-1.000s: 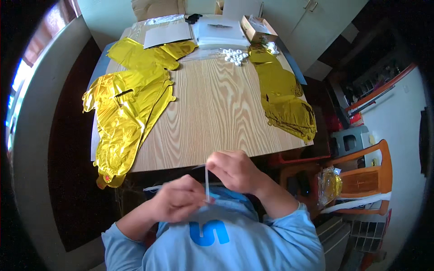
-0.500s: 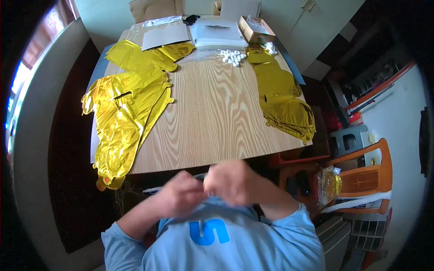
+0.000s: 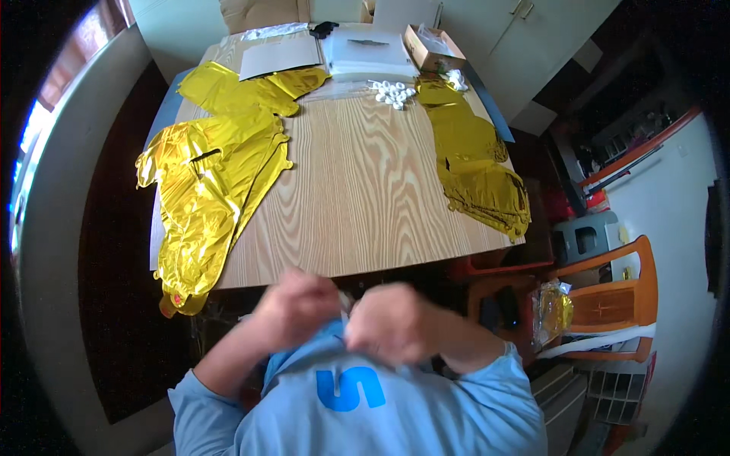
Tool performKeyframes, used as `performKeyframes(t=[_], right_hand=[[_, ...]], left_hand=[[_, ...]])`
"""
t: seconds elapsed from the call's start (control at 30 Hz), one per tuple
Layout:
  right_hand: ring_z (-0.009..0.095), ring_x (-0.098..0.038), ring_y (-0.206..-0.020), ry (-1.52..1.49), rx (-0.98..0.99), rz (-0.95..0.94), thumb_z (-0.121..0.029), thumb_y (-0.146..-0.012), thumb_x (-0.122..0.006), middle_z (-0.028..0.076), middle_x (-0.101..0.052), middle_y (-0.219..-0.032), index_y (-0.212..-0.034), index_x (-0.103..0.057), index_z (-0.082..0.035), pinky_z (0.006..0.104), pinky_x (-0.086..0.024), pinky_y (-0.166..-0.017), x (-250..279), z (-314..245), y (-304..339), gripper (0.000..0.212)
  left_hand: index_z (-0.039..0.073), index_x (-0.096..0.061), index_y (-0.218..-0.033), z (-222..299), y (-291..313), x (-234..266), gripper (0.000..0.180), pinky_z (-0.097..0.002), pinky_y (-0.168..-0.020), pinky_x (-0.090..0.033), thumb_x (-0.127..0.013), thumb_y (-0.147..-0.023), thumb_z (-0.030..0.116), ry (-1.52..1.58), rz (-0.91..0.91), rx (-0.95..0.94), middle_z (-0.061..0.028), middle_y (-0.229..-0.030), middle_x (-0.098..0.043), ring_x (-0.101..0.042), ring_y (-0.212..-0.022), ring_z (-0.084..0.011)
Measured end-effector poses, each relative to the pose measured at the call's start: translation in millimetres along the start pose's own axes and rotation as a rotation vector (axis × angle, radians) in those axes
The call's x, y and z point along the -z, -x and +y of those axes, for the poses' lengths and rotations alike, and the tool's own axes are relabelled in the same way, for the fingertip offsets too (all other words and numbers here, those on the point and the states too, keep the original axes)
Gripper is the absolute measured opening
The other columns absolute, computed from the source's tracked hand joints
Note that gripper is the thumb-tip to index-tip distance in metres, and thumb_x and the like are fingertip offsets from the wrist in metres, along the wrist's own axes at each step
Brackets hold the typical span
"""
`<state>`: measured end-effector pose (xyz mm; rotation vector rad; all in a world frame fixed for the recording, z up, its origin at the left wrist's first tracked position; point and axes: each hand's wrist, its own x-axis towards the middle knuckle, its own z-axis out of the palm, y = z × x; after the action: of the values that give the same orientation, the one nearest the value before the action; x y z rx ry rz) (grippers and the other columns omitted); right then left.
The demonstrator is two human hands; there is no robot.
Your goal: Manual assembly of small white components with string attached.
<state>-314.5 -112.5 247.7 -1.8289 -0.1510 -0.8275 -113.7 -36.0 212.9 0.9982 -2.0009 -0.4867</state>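
Close to my chest, just off the table's near edge, my left hand (image 3: 298, 308) and my right hand (image 3: 389, 322) work side by side. Both are closed and blurred by motion. A small, pale, thin thing (image 3: 345, 304) shows in the narrow gap between them, too smeared to name. Flat gold foil balloons (image 3: 220, 182) lie heaped along the table's left side, with one end hanging over the near edge. Another stack of gold foil balloons (image 3: 479, 163) lies along the right side.
At the far end of the wood-grain table (image 3: 357, 197) are small white rolls (image 3: 393, 93), clear plastic bags (image 3: 365, 53), a grey board (image 3: 280, 58), a black glove (image 3: 324, 30) and a cardboard box (image 3: 435, 47). A wooden chair (image 3: 608, 300) with a plastic packet stands to my right.
My left hand has risen a little and moved slightly left, and my right hand sits a bit lower. The gap between them now shows a small pale thing.
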Motion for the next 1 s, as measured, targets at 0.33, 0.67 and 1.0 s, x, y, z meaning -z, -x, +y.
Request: performKeyframes(t=[0.33,0.67,1.0], right_hand=[[0.030,-0.059,-0.065,0.540,-0.097,0.039,-0.013,-0.088,-0.057,0.011,-0.052,-0.069,-0.078,-0.053,-0.006,0.0397,-0.046,-0.056,20,5,-8,0.013],[0.030,-0.058,-0.063,0.320,-0.324,-0.009,-0.011,-0.087,-0.059,0.013,-0.053,-0.069,-0.080,-0.056,-0.004,0.0383,-0.047,-0.057,12,5,-1,0.011],[0.031,-0.059,-0.065,0.285,-0.198,-0.154,-0.014,-0.088,-0.059,0.012,-0.055,-0.071,-0.083,-0.055,-0.004,0.0389,-0.048,-0.059,5,0,7,0.012]], left_hand=[[0.009,-0.069,-0.096,20,-2,-13,0.025,-0.0329,-0.065,-0.047,-0.068,-0.071,0.006,0.225,-0.064,-0.120,-0.0073,-0.085,-0.061,-0.059,-0.073,-0.0228],[0.003,-0.069,-0.089,7,-2,1,0.011,-0.0323,-0.063,-0.047,-0.065,-0.080,0.007,0.402,0.072,-0.002,-0.0122,-0.090,-0.062,-0.057,-0.070,-0.0240],[0.005,-0.068,-0.090,7,-14,12,0.013,-0.0366,-0.065,-0.049,-0.066,-0.078,0.004,0.024,0.173,0.284,-0.0095,-0.088,-0.061,-0.060,-0.072,-0.0226]])
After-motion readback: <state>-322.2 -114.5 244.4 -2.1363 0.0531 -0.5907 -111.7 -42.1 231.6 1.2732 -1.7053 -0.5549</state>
